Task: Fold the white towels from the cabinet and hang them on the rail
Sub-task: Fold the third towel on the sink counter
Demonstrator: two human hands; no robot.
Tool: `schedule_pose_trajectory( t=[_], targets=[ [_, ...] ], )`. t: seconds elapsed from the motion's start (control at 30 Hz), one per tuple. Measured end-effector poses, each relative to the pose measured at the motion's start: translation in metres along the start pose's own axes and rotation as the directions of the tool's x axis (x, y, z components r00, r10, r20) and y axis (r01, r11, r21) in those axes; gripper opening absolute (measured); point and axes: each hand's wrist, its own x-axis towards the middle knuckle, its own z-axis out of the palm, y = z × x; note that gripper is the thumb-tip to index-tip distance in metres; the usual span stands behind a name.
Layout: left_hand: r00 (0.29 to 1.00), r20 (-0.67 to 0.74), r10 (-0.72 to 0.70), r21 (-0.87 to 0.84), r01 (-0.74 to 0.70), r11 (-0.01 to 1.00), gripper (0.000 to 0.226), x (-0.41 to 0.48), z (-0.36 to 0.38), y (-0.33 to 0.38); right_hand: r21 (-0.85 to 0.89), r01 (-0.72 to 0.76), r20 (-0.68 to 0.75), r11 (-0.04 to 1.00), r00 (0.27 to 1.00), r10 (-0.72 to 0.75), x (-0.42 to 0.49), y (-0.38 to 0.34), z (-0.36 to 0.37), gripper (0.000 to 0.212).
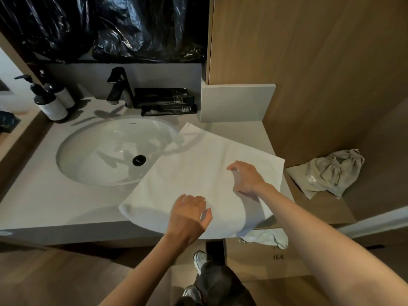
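Note:
A white towel lies spread flat on the grey counter, its far left corner overlapping the sink rim. My left hand hovers over or rests on the towel's near part, fingers loosely curled and holding nothing. My right hand lies on the towel's right half with relaxed, bent fingers. A second pale cloth hangs below the counter's front edge, partly hidden by the towel. No rail is in view.
A round white sink with a black tap takes up the counter's left. Pump bottles stand far left, black tubes behind the towel. A grey drawstring bag lies on a wooden ledge at right. Wooden cabinet panels rise at right.

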Motion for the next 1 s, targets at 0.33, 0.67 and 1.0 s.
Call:
schedule_pose_trajectory(
  t=[0.33, 0.67, 1.0],
  targets=[
    [0.989, 0.078, 0.122, -0.107, -0.114, 0.988, 0.027, 0.042, 0.016, 0.039, -0.321, 0.161, 0.014, 0.933, 0.986, -0.165, 0.037, 0.031, -0.036, 0.069],
    [0.939, 0.167, -0.300, -0.101, 0.319, 0.942, 0.056, 0.150, 0.026, 0.021, -0.250, 0.184, -0.194, 0.951, 0.952, -0.235, 0.065, 0.006, 0.000, 0.053],
    [0.936, 0.210, -0.281, 0.125, 0.259, 0.958, 0.055, 0.168, 0.067, -0.029, -0.345, 0.080, -0.224, 0.935, 0.961, -0.165, 0.103, 0.027, 0.027, 0.053]
  ],
)
